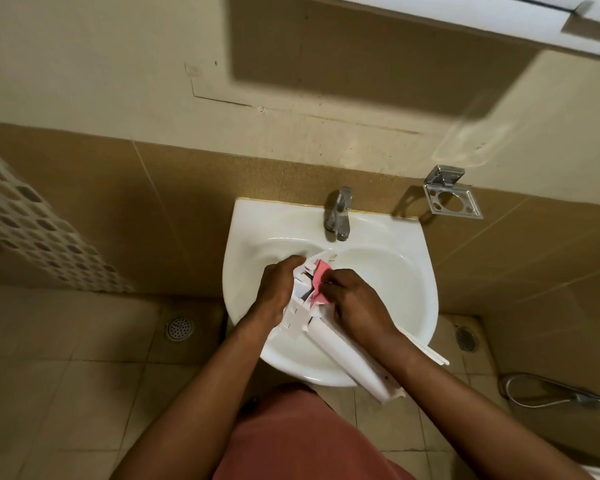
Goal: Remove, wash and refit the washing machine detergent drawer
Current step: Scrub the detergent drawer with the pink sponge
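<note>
Drawer (354,362) in left hand (278,289), cloth (318,274) in right hand (357,303).

One head-worn wide-angle view, aimed steeply down and slightly forward. Sink (395,237) sits at frame centre, near the lens; left hand (278,289) and right hand (355,301) meet over it. Wall (118,64) and tap (338,213) fill the upper half; floor tiles (66,393) occupy the lower left corner.
</note>
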